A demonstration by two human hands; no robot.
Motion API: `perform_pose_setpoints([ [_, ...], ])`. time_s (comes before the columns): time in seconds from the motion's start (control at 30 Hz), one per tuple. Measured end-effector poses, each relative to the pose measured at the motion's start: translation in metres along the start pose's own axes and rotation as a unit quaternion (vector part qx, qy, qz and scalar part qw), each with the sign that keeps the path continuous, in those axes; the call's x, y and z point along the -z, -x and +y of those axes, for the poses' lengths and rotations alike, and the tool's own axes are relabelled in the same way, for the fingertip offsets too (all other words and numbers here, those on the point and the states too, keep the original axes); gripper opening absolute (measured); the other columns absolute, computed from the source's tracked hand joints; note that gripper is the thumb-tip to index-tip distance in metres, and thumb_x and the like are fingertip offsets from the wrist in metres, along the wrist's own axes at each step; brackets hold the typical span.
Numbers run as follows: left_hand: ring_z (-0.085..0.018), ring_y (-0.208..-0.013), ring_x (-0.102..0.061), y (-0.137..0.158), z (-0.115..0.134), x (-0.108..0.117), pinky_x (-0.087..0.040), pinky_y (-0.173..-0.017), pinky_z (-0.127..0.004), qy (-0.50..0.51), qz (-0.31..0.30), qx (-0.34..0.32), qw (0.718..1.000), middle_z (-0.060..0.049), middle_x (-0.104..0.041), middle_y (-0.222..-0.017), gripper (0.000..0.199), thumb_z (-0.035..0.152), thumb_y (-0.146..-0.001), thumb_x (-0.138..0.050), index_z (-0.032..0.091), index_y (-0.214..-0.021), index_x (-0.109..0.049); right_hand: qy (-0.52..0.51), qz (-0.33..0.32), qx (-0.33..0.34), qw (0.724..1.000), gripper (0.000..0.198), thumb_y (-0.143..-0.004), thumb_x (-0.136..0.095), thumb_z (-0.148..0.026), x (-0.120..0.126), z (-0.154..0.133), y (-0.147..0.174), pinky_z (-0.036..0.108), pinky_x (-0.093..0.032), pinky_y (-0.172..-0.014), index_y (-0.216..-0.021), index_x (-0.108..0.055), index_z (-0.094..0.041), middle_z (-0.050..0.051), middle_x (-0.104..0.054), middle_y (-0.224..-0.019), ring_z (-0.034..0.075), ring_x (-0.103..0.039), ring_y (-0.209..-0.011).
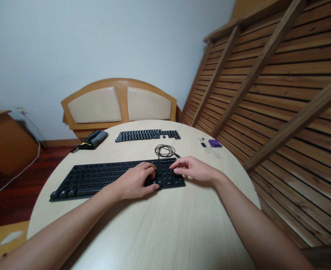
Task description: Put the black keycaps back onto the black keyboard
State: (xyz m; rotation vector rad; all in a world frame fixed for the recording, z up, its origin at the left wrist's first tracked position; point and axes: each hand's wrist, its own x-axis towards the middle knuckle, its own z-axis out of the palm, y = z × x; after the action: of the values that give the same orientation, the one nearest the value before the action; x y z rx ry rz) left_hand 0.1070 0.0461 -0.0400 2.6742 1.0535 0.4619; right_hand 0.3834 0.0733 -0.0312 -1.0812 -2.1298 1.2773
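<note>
A black keyboard [98,176] lies across the table in front of me, with most of its keycaps off and its switch positions bare. My left hand [138,180] rests on its right part, fingers curled over the keys and thumb apart along the front edge; nothing shows in it. Over the number pad is my right hand [193,168], thumb and forefinger close together at the keys. Whatever is between those fingertips is too small to make out. Behind the keyboard, loose black keycaps [138,135] stand in rows in a keyboard layout.
A coiled black cable [165,150] lies behind the keyboard. On the right of the round table [182,225] are a wire keycap puller [204,145] and a folded purple cloth [215,143]. A dark pouch [93,140] sits back left. Wooden slats [280,112] lean along the right.
</note>
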Motion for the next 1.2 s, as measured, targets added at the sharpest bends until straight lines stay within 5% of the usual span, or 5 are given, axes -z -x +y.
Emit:
perform_pose_setpoints([
  [0.17,-0.031,-0.111,-0.06,-0.002,0.008,-0.009,-0.053,-0.097,-0.047,-0.048,0.03,0.005,0.998,-0.012,-0.064,-0.118,0.027,0.044,-0.089,-0.063,0.019,-0.1,-0.061,0.011,-0.015,0.006,1.0,0.025,-0.087,-0.068,-0.031,-0.007,-0.003,-0.001,0.033,-0.052,-0.08,-0.106,-0.076,-0.016,0.007,-0.077,-0.1,0.019,-0.068,-0.087],
  [0.3,-0.032,-0.124,-0.054,-0.003,0.011,-0.012,-0.048,-0.105,-0.047,-0.058,0.049,-0.028,0.997,-0.013,-0.059,-0.132,0.025,0.039,-0.088,-0.065,0.019,-0.103,-0.061,0.024,-0.031,0.006,0.999,0.026,-0.086,-0.069,-0.032,-0.011,-0.006,-0.002,0.029,-0.05,-0.071,-0.104,-0.077,-0.016,0.005,-0.076,-0.091,0.017,-0.066,-0.078],
  [1.2,-0.024,-0.109,-0.062,-0.006,0.017,-0.017,-0.054,-0.096,-0.04,-0.04,0.037,-0.047,0.997,-0.009,-0.069,-0.114,0.017,0.028,-0.098,-0.053,0.018,-0.107,-0.064,0.082,-0.017,0.027,0.996,0.023,-0.081,-0.074,-0.037,-0.017,-0.007,-0.006,0.026,-0.046,-0.065,-0.09,-0.081,-0.017,0.004,-0.077,-0.082,0.017,-0.064,-0.072],
])
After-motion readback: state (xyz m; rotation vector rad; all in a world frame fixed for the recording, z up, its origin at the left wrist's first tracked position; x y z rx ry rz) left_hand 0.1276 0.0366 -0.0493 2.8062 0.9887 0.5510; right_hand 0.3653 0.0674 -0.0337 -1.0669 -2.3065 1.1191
